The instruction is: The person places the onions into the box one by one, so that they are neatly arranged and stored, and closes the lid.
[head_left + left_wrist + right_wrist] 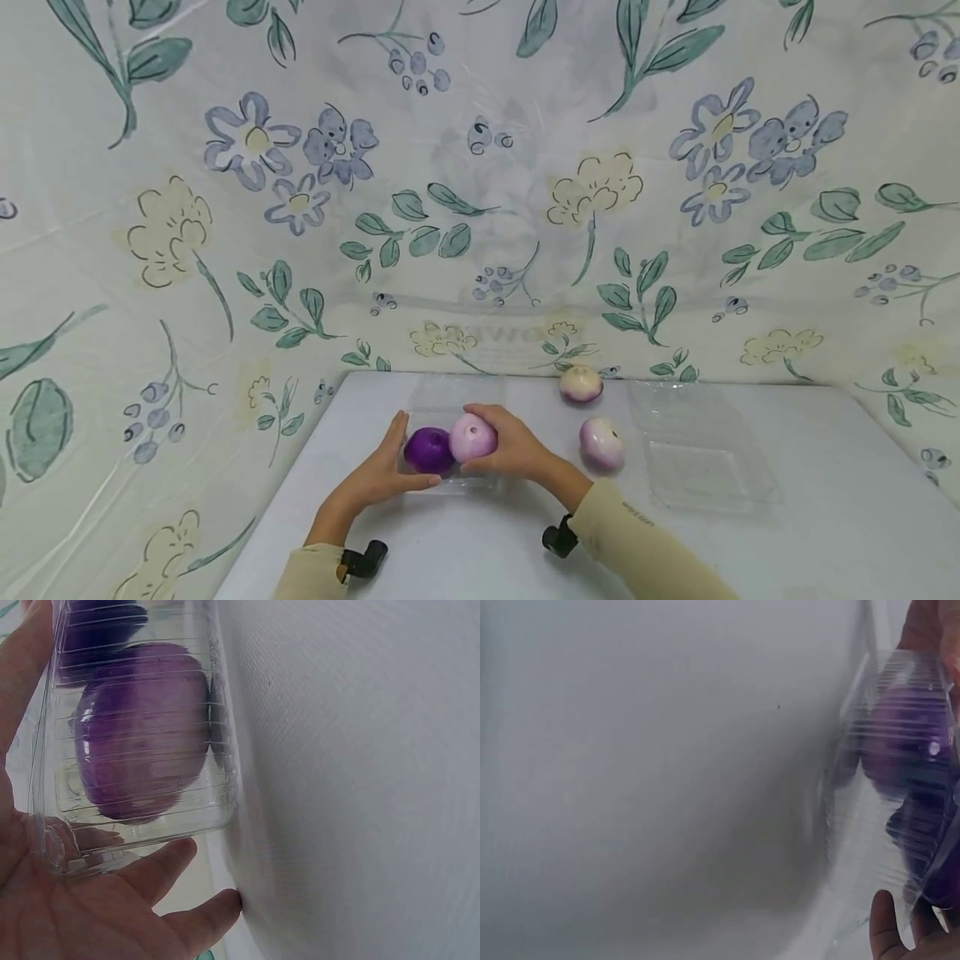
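Note:
In the head view, a clear container holds a dark purple onion. My left hand spans its left side, with fingers and thumb spread around the edges; the left wrist view shows this hand cupping the ribbed plastic. At the dark onion's right is a paler purple onion, held between my right hand's thumb and fingers. The right wrist view shows part of that hand beside the container. How deep the paler onion sits cannot be told.
Two pale onions lie right of my right hand, one near the back and one closer. Farther right is another clear container, open on the white table. A floral sheet hangs behind.

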Motion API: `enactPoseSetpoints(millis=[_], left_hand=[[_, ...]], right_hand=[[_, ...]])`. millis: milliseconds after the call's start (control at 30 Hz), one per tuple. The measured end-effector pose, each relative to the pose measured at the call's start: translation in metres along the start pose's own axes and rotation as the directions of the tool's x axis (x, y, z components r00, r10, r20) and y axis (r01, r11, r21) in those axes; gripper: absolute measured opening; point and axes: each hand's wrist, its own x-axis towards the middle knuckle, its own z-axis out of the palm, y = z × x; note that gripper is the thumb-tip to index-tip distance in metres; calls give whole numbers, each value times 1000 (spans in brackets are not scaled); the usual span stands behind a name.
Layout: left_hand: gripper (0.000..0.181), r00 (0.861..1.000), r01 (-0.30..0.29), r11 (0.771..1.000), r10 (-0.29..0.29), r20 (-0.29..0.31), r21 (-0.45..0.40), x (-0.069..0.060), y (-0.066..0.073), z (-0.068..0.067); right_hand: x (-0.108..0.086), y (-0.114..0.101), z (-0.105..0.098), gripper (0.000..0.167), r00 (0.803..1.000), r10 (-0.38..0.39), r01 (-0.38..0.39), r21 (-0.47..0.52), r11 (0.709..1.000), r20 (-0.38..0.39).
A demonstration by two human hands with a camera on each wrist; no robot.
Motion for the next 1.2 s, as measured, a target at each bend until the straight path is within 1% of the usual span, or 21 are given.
enactPoseSetpoints(millis=[267, 400, 633, 833, 1200], left_hand=[[130, 1000, -6, 1000, 6, 6, -16, 1, 0, 3], [130, 1000, -12, 1000, 12, 2, -2, 0, 0, 4], [128, 1000, -23, 1000, 23, 3, 13, 0, 2, 0], [129, 1000, -13, 1000, 13, 5, 2, -2, 3, 0], [128, 1000, -3, 1000, 3, -2, 9, -2, 3, 0]], right_hand=[[1, -3, 5, 87, 999, 22, -20, -75, 997, 27], [2, -2, 7, 87, 999, 29, -25, -109, 994, 33], [6, -2, 10, 88, 998, 50, -41, -156, 987, 49], [9, -3, 14, 87, 994, 88, -74, -201, 977, 61], [11, 0, 17, 86, 992, 99, -77, -254, 964, 73]])
